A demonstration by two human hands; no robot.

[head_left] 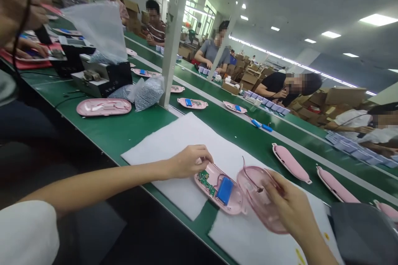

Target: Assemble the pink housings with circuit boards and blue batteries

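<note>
Far left, a co-worker's hand (18, 8) gripping a dark cable, well apart. Nearer, the bare left hand (189, 163), curled and gripping the rim of an open pink plastic casing (234, 206). Inside the casing, a green circuit board (205, 187) beside a blue battery pack (224, 190), with thin wires looping between them. Beneath, a white foam sheet (174, 153) on a green table (133, 132). Just right, a translucent pink casing half (253, 186), tilted and touching the open casing, gripped by the closed right hand (289, 203). Farther right, pink casings (290, 163) lying on the table.
</note>
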